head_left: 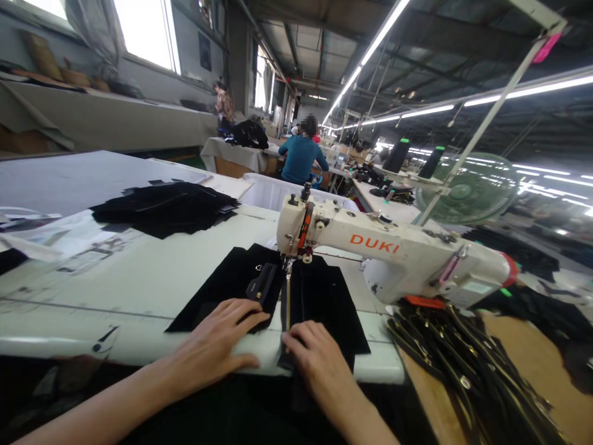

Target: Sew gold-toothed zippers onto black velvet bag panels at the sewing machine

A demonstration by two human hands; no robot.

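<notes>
A white sewing machine (393, 253) marked DUKI stands on the white table (139, 278). Black fabric pieces (319, 296) lie under its needle, with a gold-toothed zipper (288, 303) running toward me between them. My left hand (217, 346) lies flat, fingers spread, on the left black piece near the table's front edge. My right hand (319, 361) presses on the near end of the zipper and the right fabric piece, fingers together.
A stack of black cut pieces (167, 207) lies at the back left of the table. A pile of black zippers (463, 364) sits on the wooden surface at right. A green fan (467, 191) stands behind the machine. A person in a teal top (301, 157) works farther back.
</notes>
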